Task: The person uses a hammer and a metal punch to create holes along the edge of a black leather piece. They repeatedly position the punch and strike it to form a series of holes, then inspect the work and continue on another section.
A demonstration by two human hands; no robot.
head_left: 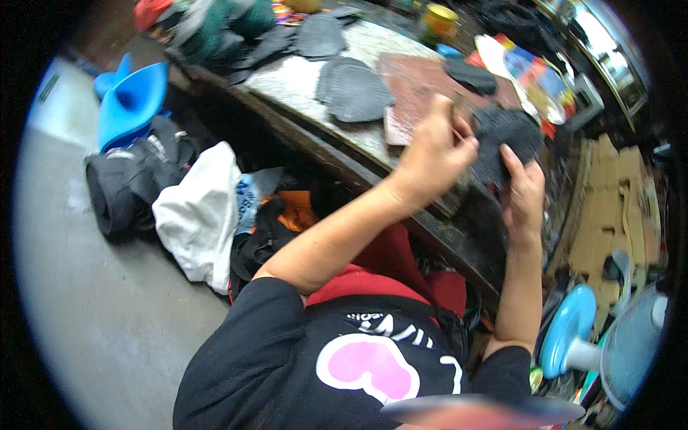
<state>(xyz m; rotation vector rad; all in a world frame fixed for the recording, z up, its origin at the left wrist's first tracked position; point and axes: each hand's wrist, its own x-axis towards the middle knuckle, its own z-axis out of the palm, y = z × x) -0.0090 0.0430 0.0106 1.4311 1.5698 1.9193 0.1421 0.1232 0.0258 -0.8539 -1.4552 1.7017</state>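
My right hand (524,190) grips a dark grey, rounded, textured flat piece (512,140) by its near edge, thumb on top. My left hand (438,147) is closed in a pinch just left of that piece. Something thin and dark shows at its fingertips, too blurred to name. On the worktable to the left lies a stack of similar grey ribbed pieces (355,89), with more grey pieces (320,36) behind it. A reddish-brown board (405,79) lies beyond my left hand, bearing a small black oblong object (471,77).
Around the table are a yellow tin (438,25), colourful plastic packaging (537,72), and a blue fan (570,330) at the lower right, near flattened cardboard (605,208). A white cloth (201,215), dark bags (115,190) and a blue plastic item (132,100) sit left of the table edge.
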